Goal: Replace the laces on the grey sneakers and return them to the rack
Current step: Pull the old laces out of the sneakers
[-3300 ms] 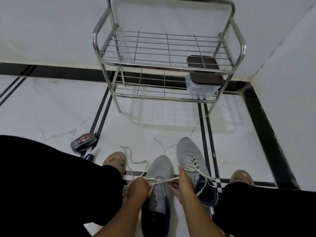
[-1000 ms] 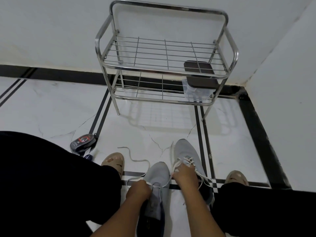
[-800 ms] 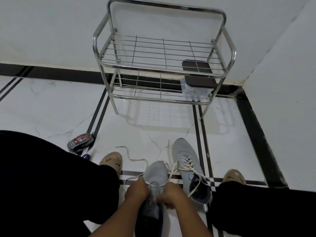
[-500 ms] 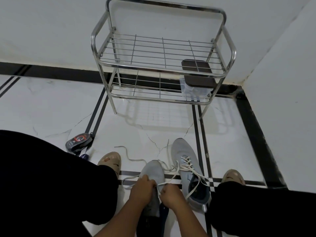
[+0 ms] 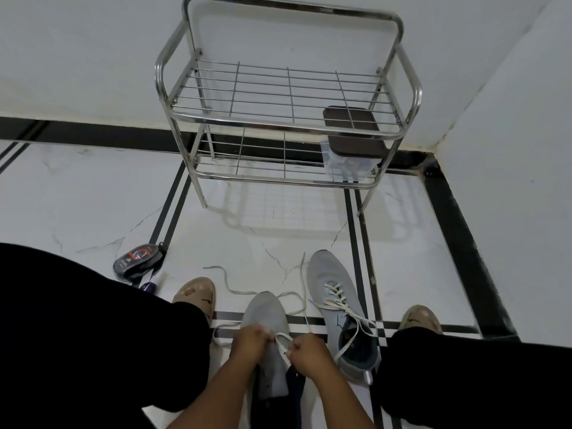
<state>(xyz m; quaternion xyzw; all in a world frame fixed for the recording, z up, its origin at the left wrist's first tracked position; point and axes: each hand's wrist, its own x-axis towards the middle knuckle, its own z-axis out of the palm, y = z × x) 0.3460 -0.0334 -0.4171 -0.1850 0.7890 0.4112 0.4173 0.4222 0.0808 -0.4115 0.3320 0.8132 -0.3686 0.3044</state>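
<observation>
Two grey sneakers lie on the white floor between my legs. The left sneaker points away from me, and a white lace crosses its eyelets. My left hand pinches the lace at the shoe's left side. My right hand pinches the lace just right of the tongue. Loose lace ends trail over the floor ahead of the shoe. The right sneaker lies beside it, laced with its ends untied. The steel rack stands ahead against the wall.
A dark-lidded clear box sits on the rack's lower shelf at the right. A black and red device lies on the floor to the left. My feet in tan slippers flank the sneakers. A wall closes the right side.
My right hand left the right sneaker and came back to the left sneaker's lace. Both hands now sit close together over its eyelets, a little nearer to me.
</observation>
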